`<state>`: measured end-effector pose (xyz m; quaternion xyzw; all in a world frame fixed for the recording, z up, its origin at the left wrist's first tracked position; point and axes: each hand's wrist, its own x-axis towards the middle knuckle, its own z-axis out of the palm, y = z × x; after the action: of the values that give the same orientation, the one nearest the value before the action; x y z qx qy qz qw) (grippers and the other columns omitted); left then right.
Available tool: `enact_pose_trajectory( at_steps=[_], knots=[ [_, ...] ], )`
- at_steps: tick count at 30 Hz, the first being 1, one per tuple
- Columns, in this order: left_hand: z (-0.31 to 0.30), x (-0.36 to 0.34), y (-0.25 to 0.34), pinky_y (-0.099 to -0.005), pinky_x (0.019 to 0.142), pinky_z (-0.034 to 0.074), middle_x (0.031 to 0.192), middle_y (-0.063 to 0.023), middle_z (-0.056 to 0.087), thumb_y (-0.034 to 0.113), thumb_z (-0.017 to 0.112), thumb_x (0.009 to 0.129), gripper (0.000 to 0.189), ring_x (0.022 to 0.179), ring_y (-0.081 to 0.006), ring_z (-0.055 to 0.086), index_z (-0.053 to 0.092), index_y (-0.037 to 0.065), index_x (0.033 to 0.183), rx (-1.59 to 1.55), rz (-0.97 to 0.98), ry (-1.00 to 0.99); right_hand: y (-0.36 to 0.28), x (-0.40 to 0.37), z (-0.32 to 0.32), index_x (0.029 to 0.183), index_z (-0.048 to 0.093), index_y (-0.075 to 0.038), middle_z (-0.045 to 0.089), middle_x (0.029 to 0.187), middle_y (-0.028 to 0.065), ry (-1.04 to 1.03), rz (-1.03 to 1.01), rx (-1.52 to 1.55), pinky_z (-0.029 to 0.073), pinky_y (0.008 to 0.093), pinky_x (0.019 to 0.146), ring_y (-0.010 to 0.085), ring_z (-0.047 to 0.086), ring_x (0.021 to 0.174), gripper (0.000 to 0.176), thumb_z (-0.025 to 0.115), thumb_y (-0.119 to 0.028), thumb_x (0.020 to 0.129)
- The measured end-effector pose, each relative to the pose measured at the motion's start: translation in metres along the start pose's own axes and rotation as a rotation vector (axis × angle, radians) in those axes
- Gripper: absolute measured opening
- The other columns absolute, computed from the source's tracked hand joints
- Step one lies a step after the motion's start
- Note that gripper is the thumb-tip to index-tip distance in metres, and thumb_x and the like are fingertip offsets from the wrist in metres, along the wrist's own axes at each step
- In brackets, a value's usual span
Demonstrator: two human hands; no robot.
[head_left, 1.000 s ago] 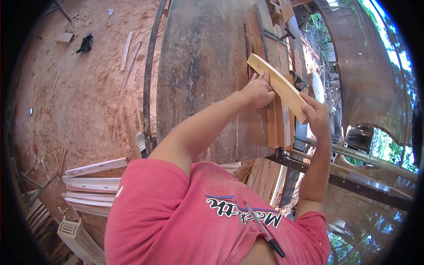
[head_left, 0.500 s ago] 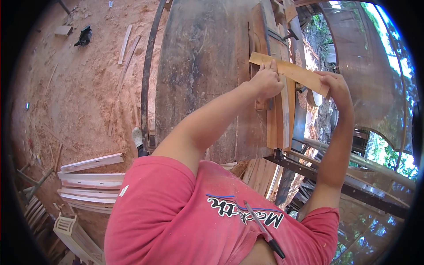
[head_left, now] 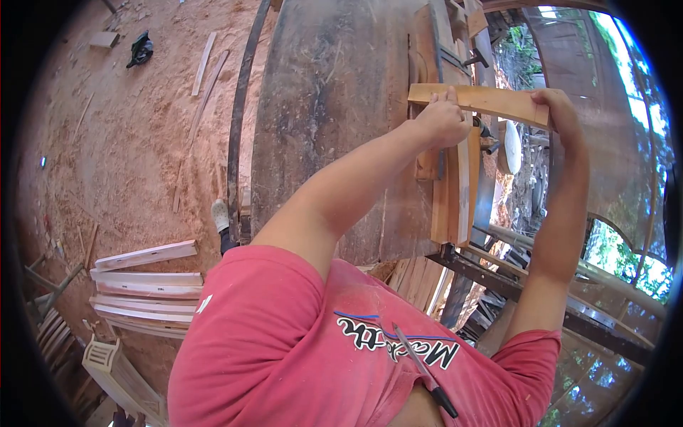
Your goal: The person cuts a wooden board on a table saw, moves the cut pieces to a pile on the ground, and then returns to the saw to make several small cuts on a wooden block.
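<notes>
In the head view, the left hand [head_left: 445, 124] presses its fingers on the curved wooden piece [head_left: 498, 101] near its left end, while the right hand [head_left: 560, 115] grips its right end. The piece lies crosswise over the right edge of the wooden workbench [head_left: 320, 135], just beyond the left hand.
</notes>
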<state>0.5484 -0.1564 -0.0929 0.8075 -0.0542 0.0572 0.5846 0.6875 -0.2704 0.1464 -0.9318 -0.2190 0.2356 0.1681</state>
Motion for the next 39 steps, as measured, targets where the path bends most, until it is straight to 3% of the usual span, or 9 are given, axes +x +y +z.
enact_pose_trajectory(
  at_steps=[10,15,17,18,21,25,27,32,39],
  knots=[
    [0.002,0.012,-0.007,-0.0499,0.122,0.015,0.152,-0.0425,0.019,0.031,0.032,0.096,0.057,0.143,-0.0522,0.025,0.066,-0.009,0.117,-0.009,-0.015,0.021,-0.014,0.015,0.004,0.085,0.069,0.006,0.064,0.077,0.0032,0.127,0.001,0.011,0.044,0.0275,0.067,0.0108,0.057,0.07,0.036,0.059,-0.028,0.083],
    [0.013,0.0,-0.007,-0.0498,0.122,0.015,0.153,-0.0424,0.016,0.032,0.039,0.091,0.053,0.145,-0.0492,0.022,0.069,-0.008,0.108,0.0,-0.011,-0.036,0.021,-0.021,0.015,0.092,0.072,-0.001,0.067,0.08,0.0087,0.231,-0.322,-0.31,0.048,0.0312,0.068,0.0174,0.061,0.07,0.027,0.059,-0.023,0.086],
    [0.018,-0.013,-0.003,-0.0498,0.122,0.016,0.153,-0.0422,0.015,0.032,0.045,0.088,0.048,0.145,-0.0476,0.023,0.073,-0.007,0.097,0.008,0.019,-0.021,0.025,-0.075,0.044,0.096,0.072,-0.002,0.067,0.083,0.0105,0.246,-0.385,-0.361,0.05,0.0346,0.065,0.0198,0.063,0.071,0.026,0.057,-0.022,0.087],
    [0.016,-0.03,0.003,-0.0498,0.122,0.015,0.153,-0.0425,0.016,0.032,0.044,0.088,0.053,0.146,-0.0484,0.022,0.068,-0.01,0.108,0.008,0.019,-0.062,0.003,-0.107,0.062,0.1,0.073,-0.002,0.068,0.087,0.009,0.13,0.006,-0.071,0.051,0.0301,0.063,0.0146,0.063,0.072,0.027,0.06,-0.023,0.088],
    [0.035,-0.069,-0.007,-0.0505,0.122,0.014,0.152,-0.0436,0.018,0.034,0.044,0.087,0.058,0.145,-0.0494,0.022,0.065,-0.013,0.115,-0.013,0.029,-0.12,0.052,-0.177,0.142,0.125,0.064,-0.004,0.067,0.084,0.002,0.245,0.05,0.205,0.05,0.027,0.054,0.0128,0.063,0.072,0.041,0.066,-0.017,0.086],
    [0.06,-0.119,-0.026,-0.0509,0.121,0.019,0.151,-0.0453,0.018,0.037,0.047,0.086,0.057,0.144,-0.0502,0.025,0.068,-0.013,0.102,-0.035,-0.009,-0.254,0.064,-0.24,0.244,0.123,0.061,-0.005,0.069,0.101,0.0261,0.305,0.137,-0.085,0.052,0.0491,0.082,0.0438,0.067,0.096,0.054,0.07,-0.028,0.076],
    [0.069,-0.138,-0.029,-0.0507,0.12,0.021,0.15,-0.0457,0.019,0.038,0.047,0.086,0.057,0.14,-0.0515,0.03,0.07,-0.012,0.1,0.023,-0.045,-0.289,0.072,-0.256,0.283,0.122,0.061,-0.008,0.067,0.105,0.0273,0.16,0.287,0.014,0.051,0.0493,0.085,0.0429,0.065,0.103,0.052,0.069,-0.029,0.075],
    [0.076,-0.179,0.013,-0.0469,0.109,0.041,0.144,-0.0478,0.028,0.041,0.052,0.091,0.053,0.119,-0.0546,0.053,0.071,-0.008,0.092,0.026,-0.327,-0.204,0.079,-0.282,0.345,0.117,0.062,-0.002,0.068,0.103,0.0281,0.303,0.255,0.015,0.051,0.0482,0.083,0.0443,0.065,0.1,0.049,0.071,-0.025,0.074],
    [0.097,-0.207,-0.005,-0.047,0.101,0.048,0.131,-0.0403,0.049,0.022,0.062,0.085,0.032,0.107,-0.052,0.06,0.069,-0.009,0.089,0.141,-0.176,-0.005,0.095,-0.303,0.374,0.116,0.063,0.001,0.066,0.094,0.0261,0.435,0.038,0.349,0.051,0.0458,0.079,0.0433,0.065,0.092,0.049,0.072,-0.018,0.071]
  ],
)
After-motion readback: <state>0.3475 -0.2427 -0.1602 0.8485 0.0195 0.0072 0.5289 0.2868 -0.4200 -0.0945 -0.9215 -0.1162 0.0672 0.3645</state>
